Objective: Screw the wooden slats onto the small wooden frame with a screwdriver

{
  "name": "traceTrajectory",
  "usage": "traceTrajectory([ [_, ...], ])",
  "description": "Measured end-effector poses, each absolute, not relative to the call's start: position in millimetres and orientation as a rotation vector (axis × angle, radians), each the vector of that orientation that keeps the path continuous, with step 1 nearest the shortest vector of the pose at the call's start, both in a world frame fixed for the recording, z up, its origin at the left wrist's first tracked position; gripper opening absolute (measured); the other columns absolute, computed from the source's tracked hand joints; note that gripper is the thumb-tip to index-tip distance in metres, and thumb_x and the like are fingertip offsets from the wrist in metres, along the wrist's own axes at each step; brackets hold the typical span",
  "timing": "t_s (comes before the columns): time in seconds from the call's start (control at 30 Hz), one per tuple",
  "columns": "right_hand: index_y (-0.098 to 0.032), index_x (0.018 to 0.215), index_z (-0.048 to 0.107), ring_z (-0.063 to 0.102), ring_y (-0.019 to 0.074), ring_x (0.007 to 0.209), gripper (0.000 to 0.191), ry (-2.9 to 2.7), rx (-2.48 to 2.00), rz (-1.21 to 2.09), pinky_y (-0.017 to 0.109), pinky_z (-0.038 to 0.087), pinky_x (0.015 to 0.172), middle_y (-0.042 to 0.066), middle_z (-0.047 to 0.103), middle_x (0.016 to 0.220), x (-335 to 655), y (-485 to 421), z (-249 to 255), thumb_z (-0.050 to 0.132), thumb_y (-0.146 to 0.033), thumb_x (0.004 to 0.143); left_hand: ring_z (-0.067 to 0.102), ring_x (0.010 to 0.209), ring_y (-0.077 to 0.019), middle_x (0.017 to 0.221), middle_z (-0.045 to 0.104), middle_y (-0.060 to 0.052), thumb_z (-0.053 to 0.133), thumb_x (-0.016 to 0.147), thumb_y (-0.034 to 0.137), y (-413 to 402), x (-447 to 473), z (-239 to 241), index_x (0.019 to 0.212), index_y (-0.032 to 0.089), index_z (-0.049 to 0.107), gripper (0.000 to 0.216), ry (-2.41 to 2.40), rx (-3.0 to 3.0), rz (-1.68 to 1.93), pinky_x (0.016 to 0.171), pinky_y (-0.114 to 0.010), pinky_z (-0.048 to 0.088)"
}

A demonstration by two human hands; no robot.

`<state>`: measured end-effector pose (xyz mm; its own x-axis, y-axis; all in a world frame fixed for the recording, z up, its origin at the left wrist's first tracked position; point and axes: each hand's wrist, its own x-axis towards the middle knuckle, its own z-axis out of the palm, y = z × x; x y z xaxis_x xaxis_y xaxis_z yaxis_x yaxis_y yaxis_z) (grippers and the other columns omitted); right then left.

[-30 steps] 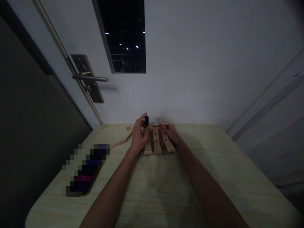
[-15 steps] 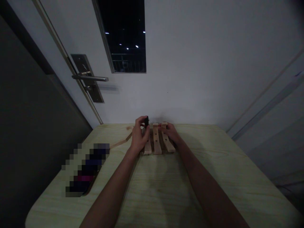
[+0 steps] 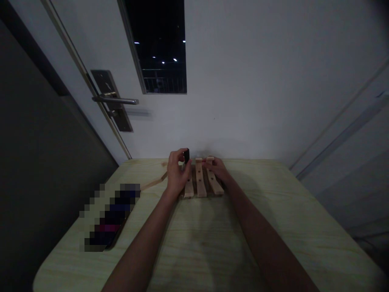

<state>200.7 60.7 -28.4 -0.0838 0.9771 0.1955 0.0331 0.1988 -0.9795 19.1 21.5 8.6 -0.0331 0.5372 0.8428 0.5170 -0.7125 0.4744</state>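
My left hand (image 3: 177, 173) is closed on a small black upright object (image 3: 186, 154), pinched between thumb and fingers. What kind of object it is, I cannot make out. Below it lies a pale wooden slat (image 3: 189, 190), partly hidden by that hand. Beside it are a middle wooden slat (image 3: 200, 184) and a right wooden slat (image 3: 216, 185), both with dark round holes. Something brownish shows beneath the slats. My right hand (image 3: 221, 169) is bent around the far end of the right slat, its fingers partly hidden behind the wood.
On the pale wood-grain table (image 3: 194, 243), a thin bent wooden strip (image 3: 152, 183) lies left of my left hand. A blurred-out dark phone-like slab (image 3: 118, 219) rests further left. The white door (image 3: 243, 81) with a metal handle (image 3: 118, 99) stands right behind the table.
My left hand and the black object have shifted very slightly left. My right hand and the wooden slats look nearly unmoved.
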Motion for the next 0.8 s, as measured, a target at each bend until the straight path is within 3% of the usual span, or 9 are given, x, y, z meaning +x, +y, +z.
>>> traceTrajectory([
  [0.53, -0.016, 0.078, 0.064, 0.057, 0.0148, 0.071, 0.031, -1.408, -1.038, 1.079, 0.028, 0.045, 0.068, 0.003, 0.066, 0.076, 201.4, 61.9, -28.9, 0.072, -0.042, 0.062, 0.056, 0.081, -0.0150, 0.100, 0.061, -0.005, 0.057, 0.080, 0.017, 17.6, 19.8, 10.8, 0.134, 0.024, 0.038, 0.058, 1.148, 2.103, 1.852, 0.076, -0.032, 0.049],
  [0.8, -0.015, 0.079, 0.064, 0.056, 0.0137, 0.067, 0.032, -1.375, -1.017, 1.127, 0.028, 0.044, 0.066, 0.001, 0.065, 0.074, 201.3, 61.1, -29.2, 0.072, -0.041, 0.061, 0.057, 0.091, -0.0177, 0.105, 0.059, -0.007, 0.055, 0.084, 0.019, 16.4, 19.2, 12.5, 0.124, 0.023, 0.048, 0.041, 1.111, 2.186, 1.817, 0.078, -0.033, 0.049],
])
